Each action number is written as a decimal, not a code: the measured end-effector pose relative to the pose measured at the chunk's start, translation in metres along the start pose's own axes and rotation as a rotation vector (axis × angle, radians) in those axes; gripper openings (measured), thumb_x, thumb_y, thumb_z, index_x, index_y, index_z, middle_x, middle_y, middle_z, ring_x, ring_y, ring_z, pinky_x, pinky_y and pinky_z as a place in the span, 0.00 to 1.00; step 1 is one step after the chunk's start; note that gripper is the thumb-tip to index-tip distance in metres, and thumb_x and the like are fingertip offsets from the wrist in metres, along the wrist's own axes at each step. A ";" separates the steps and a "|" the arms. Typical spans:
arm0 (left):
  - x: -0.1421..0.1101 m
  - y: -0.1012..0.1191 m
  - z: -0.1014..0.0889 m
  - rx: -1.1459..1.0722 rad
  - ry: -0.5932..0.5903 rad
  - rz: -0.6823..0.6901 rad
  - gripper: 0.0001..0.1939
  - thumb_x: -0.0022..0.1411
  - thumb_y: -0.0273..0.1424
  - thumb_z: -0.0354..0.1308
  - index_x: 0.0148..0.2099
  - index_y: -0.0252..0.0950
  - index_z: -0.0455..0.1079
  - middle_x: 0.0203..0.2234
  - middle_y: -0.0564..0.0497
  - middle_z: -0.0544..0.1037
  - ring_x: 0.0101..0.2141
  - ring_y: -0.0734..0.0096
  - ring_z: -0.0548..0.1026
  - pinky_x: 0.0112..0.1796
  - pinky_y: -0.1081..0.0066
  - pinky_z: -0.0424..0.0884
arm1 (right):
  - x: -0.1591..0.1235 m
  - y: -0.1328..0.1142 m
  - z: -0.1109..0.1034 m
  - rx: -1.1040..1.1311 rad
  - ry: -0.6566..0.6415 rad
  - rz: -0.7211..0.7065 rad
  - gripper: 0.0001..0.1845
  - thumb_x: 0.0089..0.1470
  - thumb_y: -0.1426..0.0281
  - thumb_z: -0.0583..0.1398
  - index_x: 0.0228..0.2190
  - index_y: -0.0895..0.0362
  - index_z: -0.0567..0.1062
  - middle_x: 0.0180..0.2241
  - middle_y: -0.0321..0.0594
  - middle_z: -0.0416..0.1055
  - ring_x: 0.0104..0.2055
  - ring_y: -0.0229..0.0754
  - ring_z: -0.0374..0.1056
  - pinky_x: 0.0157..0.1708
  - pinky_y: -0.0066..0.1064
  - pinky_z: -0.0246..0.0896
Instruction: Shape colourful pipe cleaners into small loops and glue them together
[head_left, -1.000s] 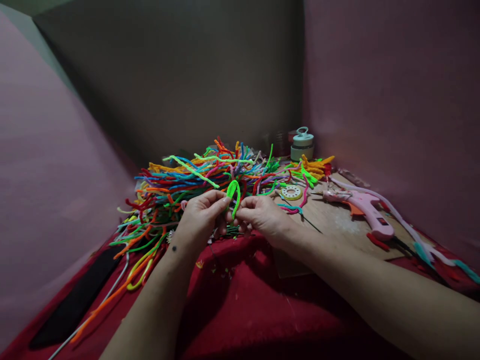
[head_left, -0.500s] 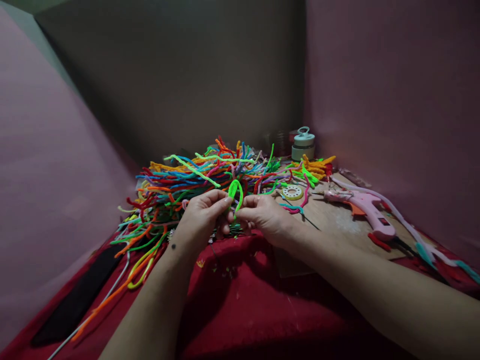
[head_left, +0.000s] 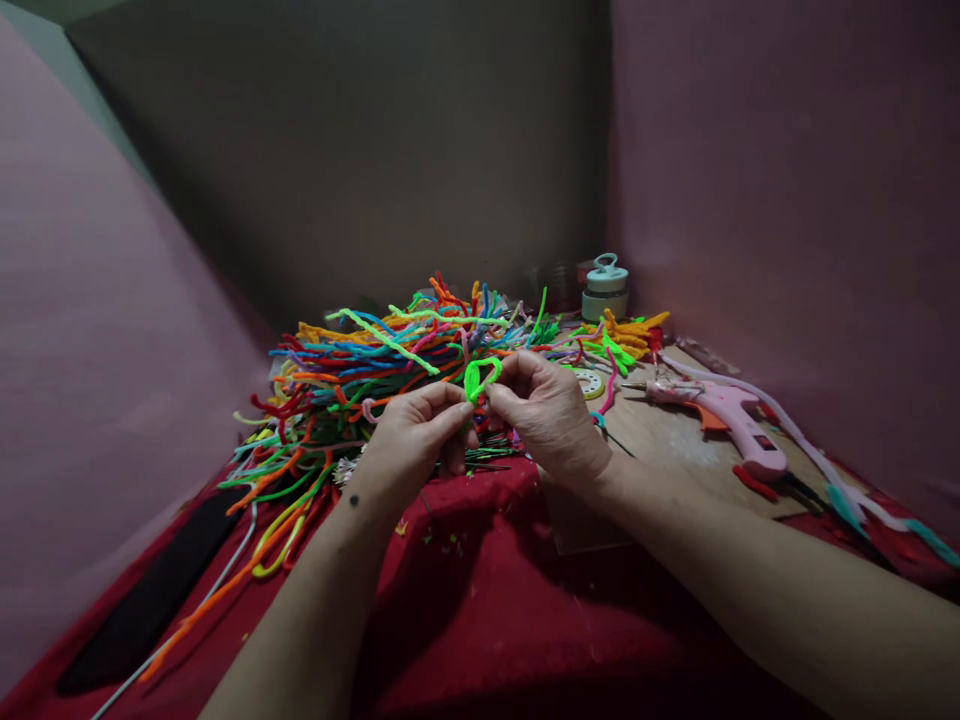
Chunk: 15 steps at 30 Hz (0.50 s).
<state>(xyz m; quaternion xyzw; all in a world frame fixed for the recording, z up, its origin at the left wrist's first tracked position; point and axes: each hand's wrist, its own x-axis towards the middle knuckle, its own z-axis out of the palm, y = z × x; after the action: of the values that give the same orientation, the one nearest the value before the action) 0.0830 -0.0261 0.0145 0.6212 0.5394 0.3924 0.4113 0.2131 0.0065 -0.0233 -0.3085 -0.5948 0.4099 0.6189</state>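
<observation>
A bright green pipe cleaner (head_left: 480, 376) bent into a small loop sits between my two hands. My left hand (head_left: 416, 437) pinches its lower end with thumb and forefinger. My right hand (head_left: 547, 415) is closed on the loop's right side, fingers curled over it. Both hands hover just in front of a big heap of coloured pipe cleaners (head_left: 375, 365) lying on a red cloth (head_left: 487, 600).
A pink glue gun (head_left: 731, 412) lies on a wooden board (head_left: 667, 440) at the right, its cord trailing off right. A round perforated disc (head_left: 589, 385) and a stack of tape rolls (head_left: 604, 288) sit behind. A black strip (head_left: 150, 600) lies at the left. Pink walls close in on both sides.
My right hand has risen and turned over the loop, tipping the green loop from upright to leaning right. My left hand has stayed pinched on the lower end.
</observation>
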 end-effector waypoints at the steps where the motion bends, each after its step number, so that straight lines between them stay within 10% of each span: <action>1: 0.000 0.000 0.000 0.002 0.007 0.008 0.07 0.56 0.33 0.54 0.30 0.34 0.63 0.15 0.57 0.70 0.10 0.81 0.63 0.12 0.81 0.55 | 0.000 0.000 0.000 -0.031 -0.002 -0.017 0.04 0.44 0.74 0.55 0.21 0.57 0.64 0.18 0.30 0.61 0.21 0.31 0.58 0.22 0.24 0.54; 15: 0.003 -0.008 0.003 0.048 0.095 0.049 0.06 0.53 0.32 0.55 0.32 0.35 0.65 0.13 0.58 0.68 0.09 0.79 0.63 0.10 0.80 0.56 | -0.003 0.005 -0.001 -0.396 -0.025 -0.461 0.07 0.43 0.80 0.53 0.21 0.57 0.64 0.21 0.32 0.59 0.25 0.33 0.55 0.26 0.25 0.51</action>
<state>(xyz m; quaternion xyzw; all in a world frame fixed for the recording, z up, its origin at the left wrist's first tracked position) 0.0834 -0.0230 0.0065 0.6246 0.5523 0.4183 0.3603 0.2136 0.0065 -0.0287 -0.2749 -0.7252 0.1385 0.6159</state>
